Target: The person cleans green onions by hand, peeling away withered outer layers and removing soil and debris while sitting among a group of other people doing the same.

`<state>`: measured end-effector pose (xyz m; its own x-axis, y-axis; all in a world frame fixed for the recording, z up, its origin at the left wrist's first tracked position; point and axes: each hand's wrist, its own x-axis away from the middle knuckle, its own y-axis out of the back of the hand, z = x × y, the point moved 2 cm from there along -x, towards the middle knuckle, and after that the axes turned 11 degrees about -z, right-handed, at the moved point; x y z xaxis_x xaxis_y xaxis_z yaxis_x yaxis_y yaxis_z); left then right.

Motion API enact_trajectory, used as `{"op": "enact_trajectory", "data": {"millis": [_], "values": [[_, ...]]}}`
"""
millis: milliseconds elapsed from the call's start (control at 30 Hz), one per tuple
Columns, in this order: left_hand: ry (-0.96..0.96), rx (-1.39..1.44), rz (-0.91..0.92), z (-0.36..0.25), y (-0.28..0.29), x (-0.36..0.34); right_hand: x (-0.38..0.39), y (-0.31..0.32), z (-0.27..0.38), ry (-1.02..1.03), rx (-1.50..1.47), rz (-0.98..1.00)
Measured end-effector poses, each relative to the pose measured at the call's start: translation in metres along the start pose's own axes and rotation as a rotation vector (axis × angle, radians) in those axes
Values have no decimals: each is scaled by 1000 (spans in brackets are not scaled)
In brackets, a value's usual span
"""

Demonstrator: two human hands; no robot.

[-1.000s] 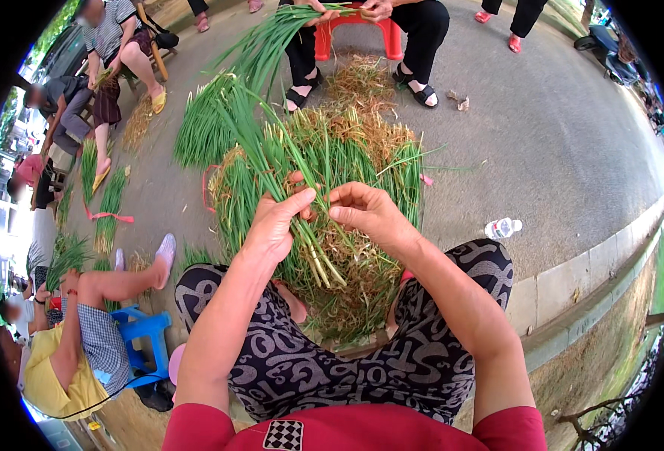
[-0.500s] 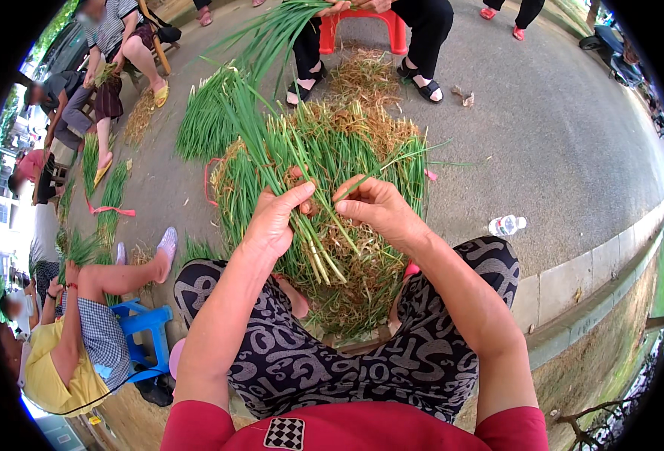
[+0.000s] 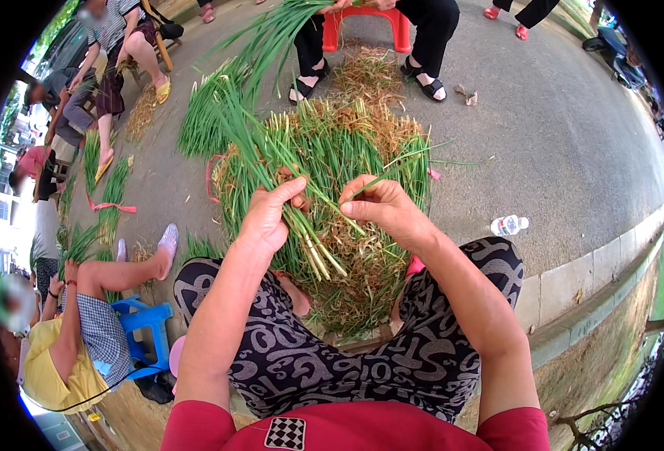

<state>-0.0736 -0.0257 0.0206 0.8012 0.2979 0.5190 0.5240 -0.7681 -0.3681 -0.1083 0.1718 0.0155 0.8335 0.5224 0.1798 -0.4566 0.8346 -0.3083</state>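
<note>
My left hand (image 3: pixel 272 214) is closed around a small bunch of garlic chives (image 3: pixel 313 244), pale stem ends pointing toward me and green leaves stretching away to the upper left. One stalk sticks out sideways from the bunch toward my right hand. My right hand (image 3: pixel 381 209) pinches a thin green chive leaf (image 3: pixel 403 159) between thumb and forefinger; its tip extends to the upper right. Beneath both hands lies a broad heap of chives (image 3: pixel 347 143), with brown dry leaves mixed in and piled nearest me.
A separate pile of chives (image 3: pixel 210 113) lies at the far left of the heap. Opposite, a person on a red stool (image 3: pixel 399 30) holds more chives. A plastic bottle (image 3: pixel 509 225) lies right, near the kerb (image 3: pixel 572 289). Other people sit left, one by a blue stool (image 3: pixel 144 323).
My right hand has shifted slightly right, widening the space between my hands. My left hand has turned a little and still grips the bunch. The heap looks unchanged.
</note>
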Motion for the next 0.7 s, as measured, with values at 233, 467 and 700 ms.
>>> {"op": "enact_trajectory", "data": {"millis": [233,467,700], "values": [[-27,9,-61,-10,11,-6,6,4,14,-25,19,-10],[-113,65,-126,-26,29,-15,14,14,22,-7,53,7],[-145,154,-211,-45,47,-20,20,25,23,-72,129,136]]}}
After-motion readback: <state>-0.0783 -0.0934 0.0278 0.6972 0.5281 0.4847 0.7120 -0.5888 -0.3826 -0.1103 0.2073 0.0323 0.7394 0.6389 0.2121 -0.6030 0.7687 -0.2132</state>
